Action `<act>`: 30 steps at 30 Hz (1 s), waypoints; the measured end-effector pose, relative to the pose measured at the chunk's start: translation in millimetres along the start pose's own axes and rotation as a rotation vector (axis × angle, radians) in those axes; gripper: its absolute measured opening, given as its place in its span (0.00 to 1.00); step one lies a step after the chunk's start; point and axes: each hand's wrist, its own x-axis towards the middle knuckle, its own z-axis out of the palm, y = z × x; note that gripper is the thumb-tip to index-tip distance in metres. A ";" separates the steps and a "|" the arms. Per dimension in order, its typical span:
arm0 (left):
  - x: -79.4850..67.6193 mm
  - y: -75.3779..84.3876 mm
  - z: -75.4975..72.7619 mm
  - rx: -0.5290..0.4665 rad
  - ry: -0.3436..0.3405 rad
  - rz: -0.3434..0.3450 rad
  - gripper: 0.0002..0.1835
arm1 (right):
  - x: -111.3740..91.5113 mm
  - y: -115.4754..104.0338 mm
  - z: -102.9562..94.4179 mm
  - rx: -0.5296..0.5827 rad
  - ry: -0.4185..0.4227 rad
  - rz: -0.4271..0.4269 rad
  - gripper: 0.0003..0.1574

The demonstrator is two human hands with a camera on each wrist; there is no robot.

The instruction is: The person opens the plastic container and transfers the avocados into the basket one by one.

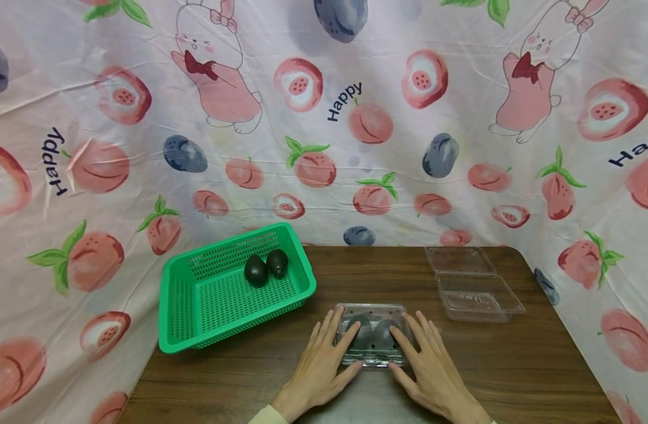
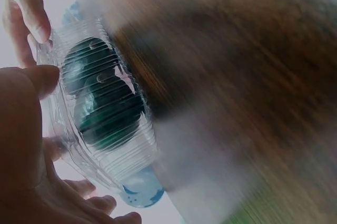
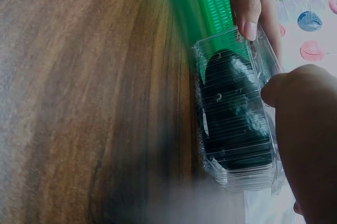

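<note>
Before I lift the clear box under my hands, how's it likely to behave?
The clear box will probably flex if squeezed, since its ribbed, see-through plastic looks thin. Most of its weight is likely the two dark fruits inside. Those may shift or roll if it tips, being rounded with some bare space beside them.

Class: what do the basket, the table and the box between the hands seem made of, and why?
Basket: probably moulded plastic, smooth, with regular slots in one even green.
Table: wood or laminate, softly sheened; brown grain fits both.
Box: likely thin, glossy plastic; it is see-through with shiny ribs.
</note>
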 end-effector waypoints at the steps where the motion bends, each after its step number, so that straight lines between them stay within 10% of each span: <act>1: 0.1 -0.5 0.1 0.001 -0.004 0.002 0.43 | 0.3 0.1 -0.1 0.000 -0.002 -0.003 0.47; 30: 13.3 -13.0 4.8 -0.150 -0.111 -0.005 0.49 | 14.7 9.3 8.4 0.074 -0.150 -0.015 0.56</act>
